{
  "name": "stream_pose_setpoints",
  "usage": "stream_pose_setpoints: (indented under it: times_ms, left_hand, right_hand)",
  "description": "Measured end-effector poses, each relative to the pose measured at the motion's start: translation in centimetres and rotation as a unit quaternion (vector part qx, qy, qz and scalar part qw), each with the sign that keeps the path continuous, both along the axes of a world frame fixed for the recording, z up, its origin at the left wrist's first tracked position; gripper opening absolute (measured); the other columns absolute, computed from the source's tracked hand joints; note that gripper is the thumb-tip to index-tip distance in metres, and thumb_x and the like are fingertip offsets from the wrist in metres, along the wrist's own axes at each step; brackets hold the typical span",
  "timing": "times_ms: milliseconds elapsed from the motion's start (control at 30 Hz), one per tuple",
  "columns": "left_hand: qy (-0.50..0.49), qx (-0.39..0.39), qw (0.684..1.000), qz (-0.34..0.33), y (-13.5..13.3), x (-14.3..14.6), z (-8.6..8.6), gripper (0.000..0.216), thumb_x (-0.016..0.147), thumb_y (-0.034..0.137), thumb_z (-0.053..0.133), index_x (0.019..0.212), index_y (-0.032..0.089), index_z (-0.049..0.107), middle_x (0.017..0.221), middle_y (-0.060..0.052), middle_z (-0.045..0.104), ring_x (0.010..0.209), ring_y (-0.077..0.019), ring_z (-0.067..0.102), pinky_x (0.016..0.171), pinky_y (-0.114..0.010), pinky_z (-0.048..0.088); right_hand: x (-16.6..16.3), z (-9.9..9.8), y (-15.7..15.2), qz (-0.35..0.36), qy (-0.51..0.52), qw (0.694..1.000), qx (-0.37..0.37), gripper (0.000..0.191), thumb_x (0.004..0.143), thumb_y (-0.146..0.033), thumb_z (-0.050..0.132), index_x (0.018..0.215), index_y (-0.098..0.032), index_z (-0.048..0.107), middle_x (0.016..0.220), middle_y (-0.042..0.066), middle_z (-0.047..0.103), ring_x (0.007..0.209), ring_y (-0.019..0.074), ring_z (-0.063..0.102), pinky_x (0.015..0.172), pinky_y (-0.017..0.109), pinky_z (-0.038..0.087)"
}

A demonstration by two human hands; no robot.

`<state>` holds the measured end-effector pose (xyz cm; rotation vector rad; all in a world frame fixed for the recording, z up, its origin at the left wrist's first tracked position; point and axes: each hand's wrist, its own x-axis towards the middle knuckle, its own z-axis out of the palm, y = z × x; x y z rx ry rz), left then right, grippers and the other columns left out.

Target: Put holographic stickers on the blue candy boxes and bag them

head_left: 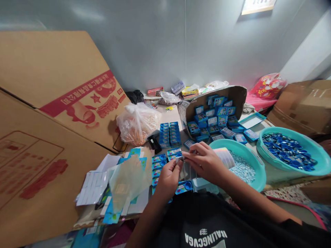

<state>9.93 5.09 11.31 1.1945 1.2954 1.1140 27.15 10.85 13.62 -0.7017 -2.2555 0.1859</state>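
Note:
My left hand (167,175) is closed in a pinch, thumb against bent fingers, on a small greyish piece too hidden to name. My right hand (207,160) reaches in from the right, its fingertips pressed together beside the left thumb; whatever they hold cannot be made out. Under and beside both hands lie small blue packs with a round recess, such as the blue pack (184,187) near my body. More of these stand in a column (158,164) left of my hands. Behind them are two stacked rows of blue boxes (170,135).
A tipped carton (239,94) spills blue boxes. Right stand a turquoise basin (260,174) of pale blue pellets with a white roll, and another basin (322,155) of shiny blue pieces. Left are sheets of paper (93,187), a plastic bag (137,120) and a large carton (38,137).

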Motion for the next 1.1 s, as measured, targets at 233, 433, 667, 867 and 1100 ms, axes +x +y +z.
stream_pose_setpoints:
  times_ms: [233, 433, 667, 867, 1100]
  left_hand:
    - [-0.114, -0.049, 0.992, 0.015, 0.1, 0.6, -1.5, 0.046, 0.087, 0.054, 0.059, 0.109, 0.015, 0.070, 0.094, -0.007, 0.072, 0.085, -0.0196, 0.063, 0.079, -0.028, 0.048]
    - [-0.125, -0.057, 0.990, 0.007, 0.2, 1.0, -0.8, 0.049, 0.085, 0.056, 0.060, 0.110, 0.016, 0.070, 0.097, -0.007, 0.073, 0.086, -0.0201, 0.065, 0.080, -0.029, 0.049]
    - [-0.137, -0.070, 0.988, 0.001, 0.2, 1.5, -0.5, 0.051, 0.083, 0.058, 0.061, 0.108, 0.014, 0.070, 0.090, -0.006, 0.073, 0.078, -0.0187, 0.065, 0.069, -0.026, 0.048]
    - [-0.172, -0.077, 0.982, 0.019, 0.2, 1.5, -0.7, 0.053, 0.080, 0.059, 0.065, 0.107, 0.015, 0.071, 0.089, -0.006, 0.073, 0.078, -0.0194, 0.066, 0.074, -0.029, 0.050]
    - [-0.149, -0.065, 0.987, 0.020, -0.1, 1.1, -1.0, 0.052, 0.081, 0.058, 0.063, 0.108, 0.015, 0.071, 0.090, -0.006, 0.073, 0.078, -0.0194, 0.065, 0.069, -0.026, 0.048]
  right_hand:
    - [0.5, -2.4, -1.0, -0.019, 0.017, 0.999, 0.042, 0.033, 0.089, -0.012, 0.060, 0.120, -0.024, 0.063, 0.107, 0.009, 0.064, 0.093, 0.0218, 0.055, 0.082, 0.041, 0.052]
    - [0.4, -3.0, -1.9, -0.062, 0.039, 0.997, 0.013, 0.043, 0.090, -0.014, 0.059, 0.132, -0.023, 0.054, 0.116, 0.013, 0.063, 0.106, 0.0262, 0.055, 0.090, 0.047, 0.051]
    - [0.4, -3.1, -1.7, -0.076, 0.062, 0.995, 0.003, 0.027, 0.090, -0.016, 0.060, 0.116, -0.022, 0.064, 0.106, 0.011, 0.066, 0.098, 0.0245, 0.059, 0.083, 0.044, 0.052]
    - [0.2, -3.6, -1.7, -0.066, 0.062, 0.996, 0.022, 0.032, 0.090, -0.015, 0.060, 0.121, -0.025, 0.063, 0.112, 0.010, 0.069, 0.104, 0.0264, 0.060, 0.087, 0.047, 0.051]
    - [-0.3, -4.2, -1.7, -0.047, 0.064, 0.997, 0.004, 0.031, 0.089, -0.017, 0.064, 0.118, -0.028, 0.065, 0.111, 0.008, 0.070, 0.103, 0.0254, 0.063, 0.087, 0.046, 0.050]
